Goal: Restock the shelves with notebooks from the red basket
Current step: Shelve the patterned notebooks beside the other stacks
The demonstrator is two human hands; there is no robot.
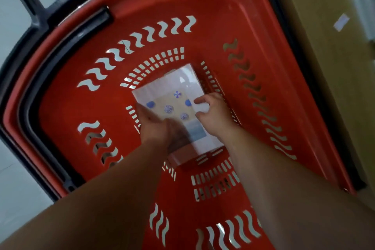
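Head view, item count?

— One red basket [233, 26], near empty. One pack of notebooks [174, 95] lay flat on its floor, white cover with blue dots, apparently wrapped in clear film. No loose notebooks showed elsewhere in it.

— Hands?

— Both were in the basket. Left hand [154, 126] lay over the pack's left edge, fingers curled onto it. Right hand [213, 115] clasped the right edge, fingers bent over the cover. Whether the pack had left the floor could not be told.

— Shelves?

— None in frame. A cardboard box [324, 46] stood just beside the basket on the right; pale floor [16, 16] on the left.

— Progress?

— Judged late: the basket held only this pack, so most stock was probably out. Left to do: lift it, carry it, shelve it.
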